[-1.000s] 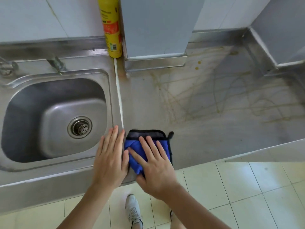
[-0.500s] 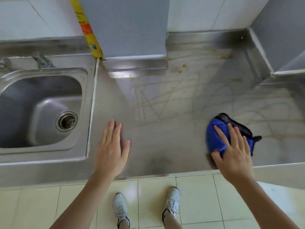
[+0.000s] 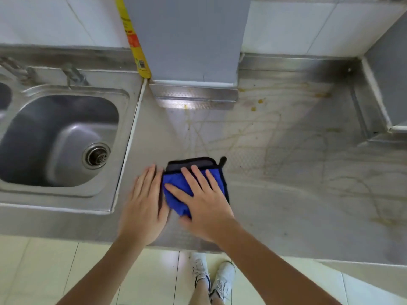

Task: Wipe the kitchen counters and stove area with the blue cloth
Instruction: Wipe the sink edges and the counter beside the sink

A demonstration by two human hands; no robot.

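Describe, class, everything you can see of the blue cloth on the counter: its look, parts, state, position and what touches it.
The blue cloth looks like soft, fuzzy microfibre, bright blue with black edging, a grey layer showing along its far side and a small black loop at its far right corner. It lies folded and flat on the steel counter, near the front edge, just right of the sink. The right hand presses on it with fingers spread; the left hand lies flat beside its left edge.

White tiles [image 3: 61,20] cover the wall. A grey post [image 3: 187,36] stands at the back. The floor [image 3: 44,267] has pale shiny tiles. Bright light falls from above.
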